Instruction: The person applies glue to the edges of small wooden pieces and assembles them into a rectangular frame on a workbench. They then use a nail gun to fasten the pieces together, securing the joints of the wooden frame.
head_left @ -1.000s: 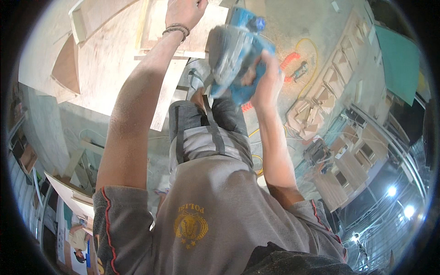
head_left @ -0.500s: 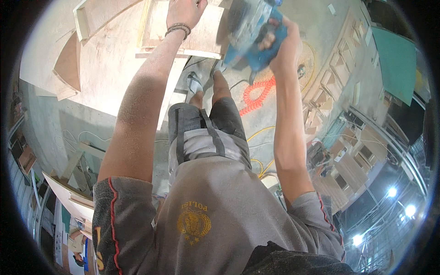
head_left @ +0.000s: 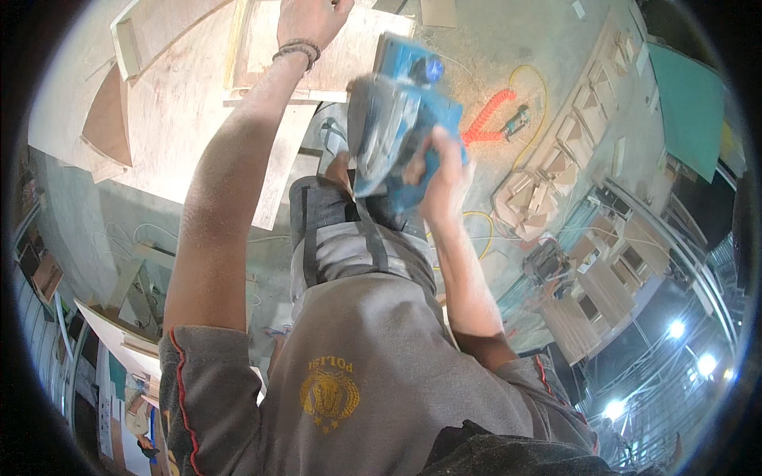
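Observation:
A blue electric hand planer, slightly smeared by motion, hangs tilted in front of my thighs. My right hand is closed around its handle. At the upper edge my left hand, with bracelets at the wrist, is over a framed pale wooden panel. Most of its fingers are cut off by the picture's edge, so its grip cannot be made out. Beneath that panel lies a large plywood sheet. The planer is off the wood, to the right of the panel.
A coiled orange air hose with a small tool lies on the floor among wood shavings. Several small wooden frames are lined up at the right. A green board stands beyond them. A curved wooden piece rests at the left.
My right hand has brought the planer lower, toward my body and to the left, turning it. My left hand has shifted slightly left over the panel.

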A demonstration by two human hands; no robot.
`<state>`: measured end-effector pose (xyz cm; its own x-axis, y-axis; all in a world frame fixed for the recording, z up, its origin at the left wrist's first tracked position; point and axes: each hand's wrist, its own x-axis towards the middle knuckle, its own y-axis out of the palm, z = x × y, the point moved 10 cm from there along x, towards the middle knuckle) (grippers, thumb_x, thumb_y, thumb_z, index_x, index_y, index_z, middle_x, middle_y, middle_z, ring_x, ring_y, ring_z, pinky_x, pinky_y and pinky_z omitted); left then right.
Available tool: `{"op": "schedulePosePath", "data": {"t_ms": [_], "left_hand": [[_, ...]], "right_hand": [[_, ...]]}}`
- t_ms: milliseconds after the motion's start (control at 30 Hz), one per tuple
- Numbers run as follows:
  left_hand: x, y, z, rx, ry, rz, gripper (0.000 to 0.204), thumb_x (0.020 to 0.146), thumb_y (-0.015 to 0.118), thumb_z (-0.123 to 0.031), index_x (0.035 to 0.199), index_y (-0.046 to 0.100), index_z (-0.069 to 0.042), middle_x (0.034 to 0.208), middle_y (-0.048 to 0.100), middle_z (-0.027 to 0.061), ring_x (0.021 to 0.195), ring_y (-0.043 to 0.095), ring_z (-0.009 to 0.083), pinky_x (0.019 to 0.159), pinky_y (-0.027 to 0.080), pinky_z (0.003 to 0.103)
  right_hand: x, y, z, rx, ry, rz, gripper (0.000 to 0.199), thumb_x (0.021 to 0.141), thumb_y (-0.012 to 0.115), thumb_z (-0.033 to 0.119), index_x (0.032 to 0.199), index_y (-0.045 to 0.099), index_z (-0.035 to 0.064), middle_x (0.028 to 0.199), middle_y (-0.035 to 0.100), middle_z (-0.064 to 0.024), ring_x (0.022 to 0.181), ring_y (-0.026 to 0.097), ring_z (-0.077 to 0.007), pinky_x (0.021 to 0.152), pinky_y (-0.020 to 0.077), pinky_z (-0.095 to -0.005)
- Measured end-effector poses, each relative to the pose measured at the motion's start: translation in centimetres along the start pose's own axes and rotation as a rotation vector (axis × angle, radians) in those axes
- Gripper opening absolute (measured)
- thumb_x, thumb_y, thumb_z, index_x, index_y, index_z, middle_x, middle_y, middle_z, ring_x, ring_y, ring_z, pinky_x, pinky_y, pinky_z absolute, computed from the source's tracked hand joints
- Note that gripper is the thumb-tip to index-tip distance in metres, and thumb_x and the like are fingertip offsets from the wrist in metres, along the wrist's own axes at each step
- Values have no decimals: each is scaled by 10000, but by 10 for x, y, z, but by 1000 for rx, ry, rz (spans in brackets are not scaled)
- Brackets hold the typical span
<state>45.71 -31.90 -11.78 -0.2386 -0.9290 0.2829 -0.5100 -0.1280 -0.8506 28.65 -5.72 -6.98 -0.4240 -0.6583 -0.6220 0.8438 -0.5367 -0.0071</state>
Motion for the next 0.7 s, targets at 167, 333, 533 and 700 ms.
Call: {"op": "schedulePosePath", "data": {"t_ms": [167, 333, 533, 700], "left_hand": [[1, 1, 1, 15, 11, 9, 249, 876, 607, -210, 699, 651, -40, 875, 648, 159, 937, 613, 353, 850, 485, 508], [3, 6, 3, 24, 11, 8, 261, 886, 604, -209, 697, 650, -35, 877, 647, 168, 936, 614, 360, 851, 484, 512], [3, 5, -1, 32, 2, 19, 270, 897, 610, -229, 730, 667, -24, 915, 662, 182, 964, 618, 372, 885, 484, 513], [4, -7, -2, 1, -57, -28, 259, 901, 618, -253, 817, 693, -19, 929, 666, 192, 984, 619, 381, 910, 485, 512]], "right_hand": [[38, 15, 38, 29, -43, -19, 333, 949, 613, 347, 813, 574, 46, 585, 522, -51, 483, 504, -160, 477, 417, -322], [75, 30, 70, -27, -107, -5, 339, 962, 584, 370, 886, 563, 40, 603, 498, -57, 509, 486, -175, 506, 427, -339], [134, 37, 103, 160, -66, 17, 332, 954, 590, 405, 819, 581, 101, 582, 495, 11, 459, 474, -142, 457, 444, -323], [93, 11, 71, 272, -35, 122, 333, 936, 616, 368, 930, 617, 34, 628, 525, -28, 477, 475, -144, 463, 421, -315]]}}
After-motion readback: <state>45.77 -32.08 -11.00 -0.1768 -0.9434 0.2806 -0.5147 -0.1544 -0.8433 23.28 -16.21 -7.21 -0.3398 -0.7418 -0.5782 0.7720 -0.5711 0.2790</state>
